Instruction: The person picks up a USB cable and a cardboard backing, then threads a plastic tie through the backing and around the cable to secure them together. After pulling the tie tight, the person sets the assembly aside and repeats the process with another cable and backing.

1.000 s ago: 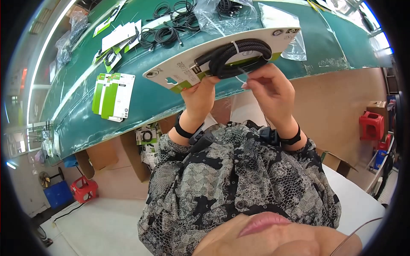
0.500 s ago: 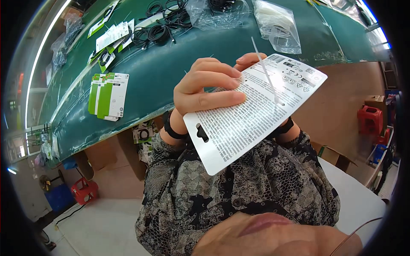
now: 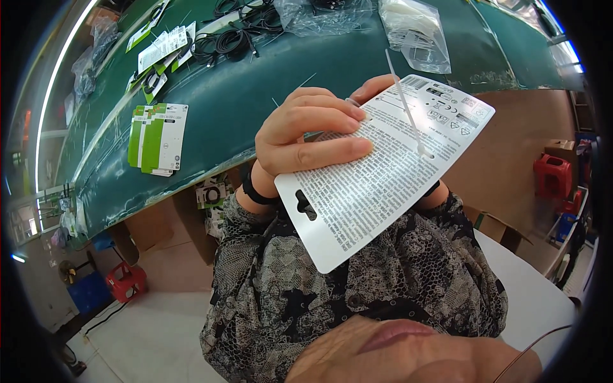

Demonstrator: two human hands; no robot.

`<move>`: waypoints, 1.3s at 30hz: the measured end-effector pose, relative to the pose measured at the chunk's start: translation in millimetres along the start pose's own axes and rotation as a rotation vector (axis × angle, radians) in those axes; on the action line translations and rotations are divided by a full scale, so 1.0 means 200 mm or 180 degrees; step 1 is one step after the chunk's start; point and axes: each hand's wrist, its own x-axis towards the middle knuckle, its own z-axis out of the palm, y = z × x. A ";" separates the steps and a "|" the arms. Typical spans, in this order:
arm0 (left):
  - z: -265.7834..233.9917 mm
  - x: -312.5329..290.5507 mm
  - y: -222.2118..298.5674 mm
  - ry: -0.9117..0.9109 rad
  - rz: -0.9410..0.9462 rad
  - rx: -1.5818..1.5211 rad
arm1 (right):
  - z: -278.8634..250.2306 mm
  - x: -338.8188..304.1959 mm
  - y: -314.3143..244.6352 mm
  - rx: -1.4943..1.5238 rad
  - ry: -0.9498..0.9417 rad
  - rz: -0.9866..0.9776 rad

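Note:
A white packaging card (image 3: 357, 198), printed in fine dark text, is held tilted in front of my chest. My left hand (image 3: 310, 131) pinches its left edge, fingers lying across the printed face; its thumb is hidden. Behind the card, my right hand (image 3: 373, 87) is mostly covered, with only a finger showing over the far edge and the wrist below. Through a small hole near the card's right side passes a white cable tie (image 3: 405, 105), its thin tail sticking up and away. A hanger slot is cut in the card's near left end.
Green-and-white cards (image 3: 163, 137) lie stacked on the green table (image 3: 223, 105) at left. Beyond them are packed cards (image 3: 163, 51) and coiled black cables (image 3: 236, 41). A clear bag of white cable ties (image 3: 418, 32) lies at the far right, beside crumpled plastic (image 3: 325, 19).
The card has shifted slightly right and toward me, with my left hand still gripping it. Less of the right hand's finger shows above the far edge.

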 end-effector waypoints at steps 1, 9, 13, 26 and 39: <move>0.00 -0.01 0.00 0.0012 -0.0038 0.0005 | -0.01 0.00 0.01 -0.0029 -0.0044 -0.0005; 0.03 -0.15 -0.09 0.1295 -0.1616 -0.0633 | 0.01 -0.03 0.13 -0.0093 0.0566 -0.0193; 0.06 -0.18 -0.16 0.2202 -0.2460 -0.1586 | 0.00 -0.03 0.10 -0.1234 0.0812 -0.0490; 0.09 -0.21 -0.16 0.2329 -0.2120 -0.1399 | 0.09 0.13 -0.07 -0.4481 0.0404 -0.1863; 0.07 -0.22 -0.15 0.2169 -0.1927 -0.0724 | 0.10 0.14 -0.06 -0.4612 0.0085 -0.1759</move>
